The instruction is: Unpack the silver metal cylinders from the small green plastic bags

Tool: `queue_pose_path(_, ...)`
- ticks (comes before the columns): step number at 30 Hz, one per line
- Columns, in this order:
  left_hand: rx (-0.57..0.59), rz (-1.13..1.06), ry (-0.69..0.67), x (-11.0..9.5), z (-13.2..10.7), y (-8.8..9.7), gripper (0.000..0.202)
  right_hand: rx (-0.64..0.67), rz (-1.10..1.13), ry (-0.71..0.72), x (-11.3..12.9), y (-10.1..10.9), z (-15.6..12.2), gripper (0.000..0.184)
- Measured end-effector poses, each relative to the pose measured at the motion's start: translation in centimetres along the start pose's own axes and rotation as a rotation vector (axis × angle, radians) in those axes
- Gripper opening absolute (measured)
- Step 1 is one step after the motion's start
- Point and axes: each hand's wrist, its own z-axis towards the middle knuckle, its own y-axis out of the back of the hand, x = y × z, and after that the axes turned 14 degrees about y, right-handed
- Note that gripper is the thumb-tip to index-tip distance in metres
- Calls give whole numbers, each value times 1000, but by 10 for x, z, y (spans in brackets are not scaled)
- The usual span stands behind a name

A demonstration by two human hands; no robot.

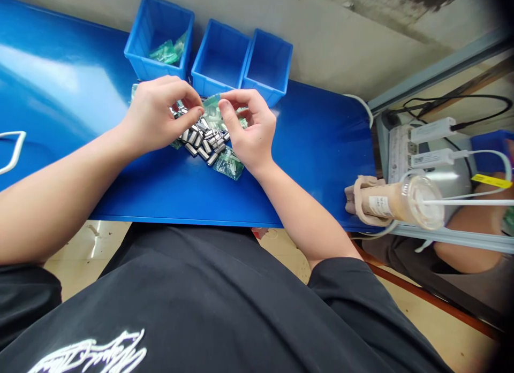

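Note:
A green-tinted clear plastic bag (212, 106) is stretched between my two hands, over a heap of small metal pieces. My left hand (158, 113) pinches its left edge between thumb and forefinger. At the right edge, my right hand (252, 129) is closed with thumb against forefinger. The shiny metal pieces (203, 140) are short and cylinder-like, lying loose on the blue table (160, 191). Just below my right hand lies another green plastic bag (228, 164) with small parts in it. More bag edges stick out around the heap, partly hidden by my hands.
Three blue bins stand along the wall; the left bin (136, 46) holds green plastic bags, beside the middle bin (220, 52) and right bin (269, 60). At the right edge, a drink cup (385, 202) sits in a cardboard holder, near a power strip (397, 153). Another person's leg shows beyond.

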Motion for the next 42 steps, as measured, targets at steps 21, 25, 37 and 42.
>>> queue_pose_path(21, -60, -199, 51, -17, -7, 6, 55, 133, 32, -97, 4, -1, 2, 71)
queue_pose_path(25, -95, -187, -42, -17, -7, 7, 42, 125, -46, -88, 12, 1, 3, 63)
queue_pose_path(37, -244, -104, 28, -23, -2, 9, 46, 262, -180, -47, 29, 8, 5, 38)
queue_pose_path(42, -220, -113, 11, -24, -3, 8, 46, 226, -145, -50, 29, 7, 5, 36)
